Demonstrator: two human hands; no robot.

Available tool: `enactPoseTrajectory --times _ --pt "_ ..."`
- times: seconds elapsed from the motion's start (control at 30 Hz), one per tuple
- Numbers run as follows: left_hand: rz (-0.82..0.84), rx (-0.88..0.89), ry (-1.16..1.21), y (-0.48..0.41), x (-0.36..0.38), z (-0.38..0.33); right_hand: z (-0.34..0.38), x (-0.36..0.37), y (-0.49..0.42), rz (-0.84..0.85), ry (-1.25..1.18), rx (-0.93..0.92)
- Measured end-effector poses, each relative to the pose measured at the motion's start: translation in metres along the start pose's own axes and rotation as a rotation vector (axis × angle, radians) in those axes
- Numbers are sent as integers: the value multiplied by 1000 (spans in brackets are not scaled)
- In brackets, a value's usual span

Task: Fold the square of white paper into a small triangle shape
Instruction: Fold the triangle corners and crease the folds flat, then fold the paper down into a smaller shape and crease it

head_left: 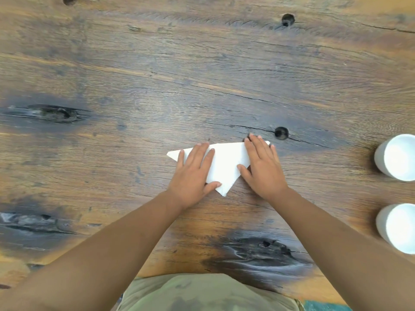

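Both hands flat, unclenched: left (193,176), right (262,167) pressing triangular paper (226,162).

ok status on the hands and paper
Left hand and right hand both flat on the white folded paper triangle. Two white cups far right, clear.

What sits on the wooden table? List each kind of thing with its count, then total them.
Folded white paper triangle: 1
Round white cups: 2
Bare hands pressing flat on the paper, left and right: 2
Total: 5
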State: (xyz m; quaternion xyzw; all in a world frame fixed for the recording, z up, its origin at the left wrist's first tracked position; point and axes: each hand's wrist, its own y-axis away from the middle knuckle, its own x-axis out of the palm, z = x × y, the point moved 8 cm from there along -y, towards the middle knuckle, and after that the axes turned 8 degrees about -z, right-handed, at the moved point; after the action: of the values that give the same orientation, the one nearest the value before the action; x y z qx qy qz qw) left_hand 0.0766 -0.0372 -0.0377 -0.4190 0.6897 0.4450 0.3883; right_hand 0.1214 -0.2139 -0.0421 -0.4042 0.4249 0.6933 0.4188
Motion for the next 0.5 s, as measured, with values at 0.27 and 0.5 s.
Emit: enactPoseTrajectory --times 0.27,0.5 --pt "98 13 -91 1 21 -7 -17 -6 2 -84 75 61" --pt "106 14 -95 0 24 -6 -26 -16 -10 -86 29 204"
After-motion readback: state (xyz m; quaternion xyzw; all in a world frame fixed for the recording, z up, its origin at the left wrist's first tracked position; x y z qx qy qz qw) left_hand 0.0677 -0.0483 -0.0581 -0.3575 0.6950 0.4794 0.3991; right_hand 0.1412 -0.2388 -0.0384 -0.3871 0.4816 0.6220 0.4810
